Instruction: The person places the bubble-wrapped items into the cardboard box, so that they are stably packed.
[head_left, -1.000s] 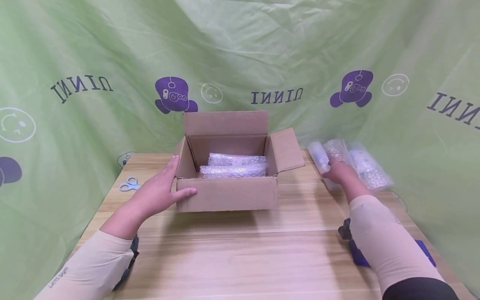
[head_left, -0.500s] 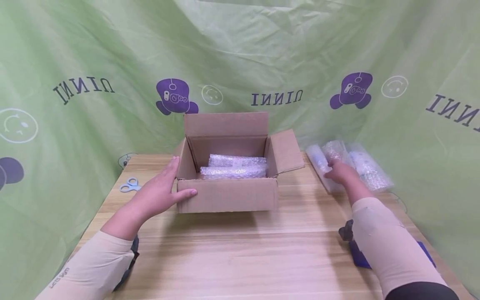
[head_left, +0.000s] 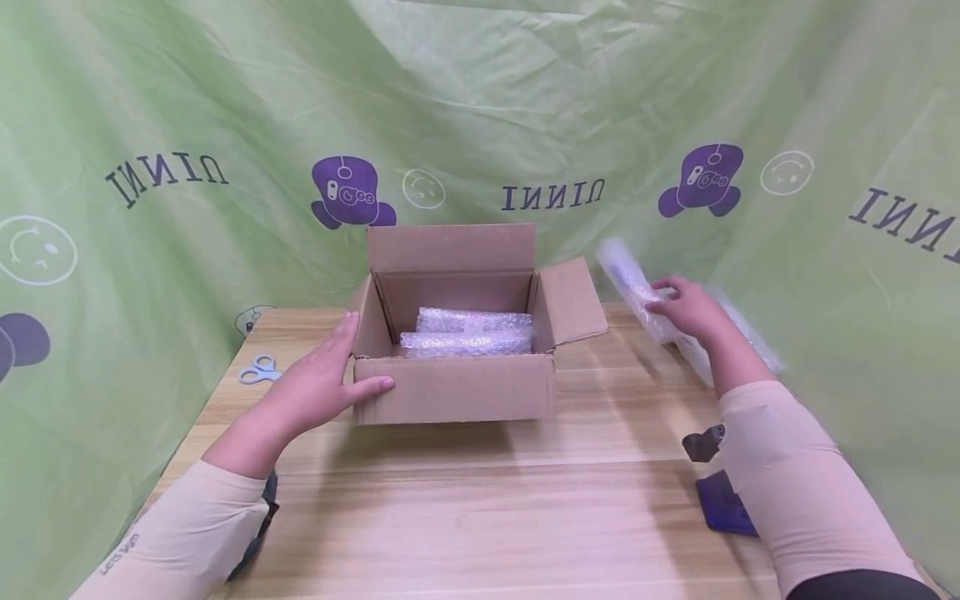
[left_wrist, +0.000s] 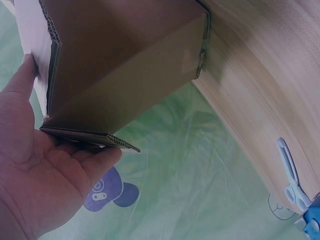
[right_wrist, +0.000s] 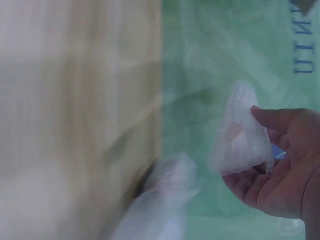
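The right hand (head_left: 686,308) grasps a bubble-wrapped item (head_left: 628,283) lifted at the box's (head_left: 457,387) three o'clock. It should travel level over the right flap while the left hand (head_left: 322,387), fingers relaxed flat against the box's nine o'clock corner, braces it.

Printed on the green backdrop cloth (head_left: 480,100) in dark letters, mirrored: "UINNI", repeated at far left, centre and right, beside purple cartoon figures and white smiley outlines. On the left sleeve (head_left: 172,542), near the cuff: small lettering, too small to read.
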